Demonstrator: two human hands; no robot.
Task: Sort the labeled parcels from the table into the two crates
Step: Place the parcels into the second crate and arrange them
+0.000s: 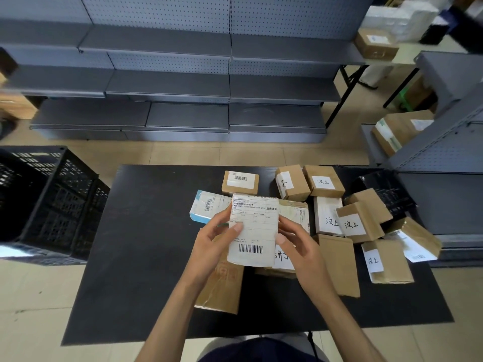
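Both hands, left hand [213, 241] and right hand [296, 242], pinch a white labelled parcel [252, 229] at mid-frame above the black table [146, 246]; a black crate [49, 202], seemingly empty, sits at left.

— What's on the black table [146, 257]?
— Brown cardboard boxes [324, 181] with white labels crowd its right half, a white-and-blue packet [206, 206] and a flat brown envelope [339, 265] among them.
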